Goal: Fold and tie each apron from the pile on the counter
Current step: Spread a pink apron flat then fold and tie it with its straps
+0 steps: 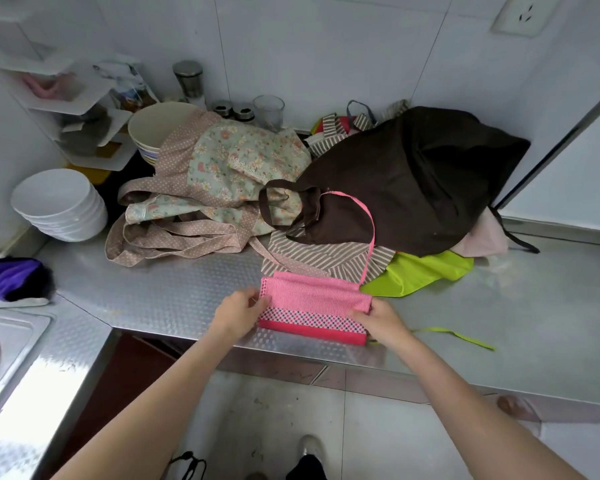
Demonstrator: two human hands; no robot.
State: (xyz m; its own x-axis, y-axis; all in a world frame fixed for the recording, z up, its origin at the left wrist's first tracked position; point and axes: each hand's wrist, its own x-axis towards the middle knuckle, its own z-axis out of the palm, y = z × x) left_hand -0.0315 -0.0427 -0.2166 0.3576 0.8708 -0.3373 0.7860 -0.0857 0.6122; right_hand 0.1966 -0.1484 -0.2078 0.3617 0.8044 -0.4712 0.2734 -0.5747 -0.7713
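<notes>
Holding the folded pink apron (314, 304) at the front edge of the steel counter (174, 292), I pinch its ends with my left hand (238, 315) and right hand (378, 320); the light, limp cloth should be gripped by its pink strap (369, 233) for tying

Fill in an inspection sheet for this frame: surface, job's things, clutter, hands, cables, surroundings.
Surface: steel counter, textured.
Job's things: pink apron folded into a narrow band at the front edge, strap looping back; floral apron, brown apron, striped apron and green apron heaped behind.
Clutter: white bowls, drinking glass, purple cloth.
Hands: left hand and right hand pinch the band's ends.
Cables: nothing seen.
Surroundings: sink, wall socket.
</notes>
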